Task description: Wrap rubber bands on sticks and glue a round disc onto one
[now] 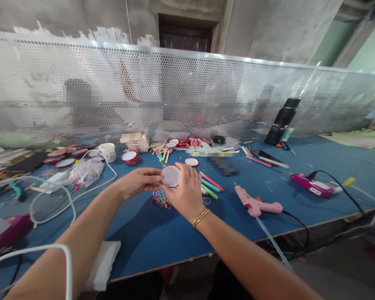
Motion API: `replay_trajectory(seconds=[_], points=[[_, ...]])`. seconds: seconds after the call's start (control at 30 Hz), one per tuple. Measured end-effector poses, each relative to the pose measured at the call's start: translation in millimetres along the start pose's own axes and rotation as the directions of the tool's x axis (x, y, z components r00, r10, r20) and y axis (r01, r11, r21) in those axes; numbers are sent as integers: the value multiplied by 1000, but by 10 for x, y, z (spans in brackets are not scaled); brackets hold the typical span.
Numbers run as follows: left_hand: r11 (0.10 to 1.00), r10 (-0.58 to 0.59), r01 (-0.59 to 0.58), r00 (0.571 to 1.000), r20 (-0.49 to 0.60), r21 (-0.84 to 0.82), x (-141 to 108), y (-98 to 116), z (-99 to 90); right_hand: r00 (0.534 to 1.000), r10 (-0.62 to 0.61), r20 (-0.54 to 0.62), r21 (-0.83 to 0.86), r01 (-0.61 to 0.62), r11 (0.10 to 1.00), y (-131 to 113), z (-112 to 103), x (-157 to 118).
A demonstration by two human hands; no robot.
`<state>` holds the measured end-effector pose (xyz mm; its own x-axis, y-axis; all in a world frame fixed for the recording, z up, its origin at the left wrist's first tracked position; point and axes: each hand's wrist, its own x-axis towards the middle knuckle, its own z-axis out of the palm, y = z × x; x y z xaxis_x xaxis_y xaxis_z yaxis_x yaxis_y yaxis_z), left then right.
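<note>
Between my two hands is a small round disc [170, 176] with a pale, greyish face and a red rim. My left hand [143, 182] pinches its left edge with thumb and fingertips. My right hand [187, 189], with a gold bracelet at the wrist, grips the right side and the lower edge. A green, yellow and red strip [160, 158] shows just beyond the disc; whether it joins the disc, I cannot tell. Under the hands lies a pile of coloured rubber bands [161, 198]. Right of them are several felt-tip pens [212, 182].
A pink glue gun [256, 205] lies to the right, near a purple power strip [314, 185]. Red-rimmed discs [130, 157], a paper cup [107, 152] and wooden sticks stand behind. White cable [73, 200] loops at left. A black bottle [281, 123] leans by the perforated screen [187, 91].
</note>
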<state>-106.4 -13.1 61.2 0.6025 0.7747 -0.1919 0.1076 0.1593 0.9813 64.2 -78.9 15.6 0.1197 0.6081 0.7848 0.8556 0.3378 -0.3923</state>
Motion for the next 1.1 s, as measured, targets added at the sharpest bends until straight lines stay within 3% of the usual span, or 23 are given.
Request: replay_trajectory(seconds=[0.57,1.1], points=[[1000,-6,6,1000,-16,4,2,-11,-19,998,0,60,19,-1,1000,-20,-17,-12],[999,-12,6,993,-117,-52,26,-33,-102,998,-36,53,29,35,999,5,12,-26]])
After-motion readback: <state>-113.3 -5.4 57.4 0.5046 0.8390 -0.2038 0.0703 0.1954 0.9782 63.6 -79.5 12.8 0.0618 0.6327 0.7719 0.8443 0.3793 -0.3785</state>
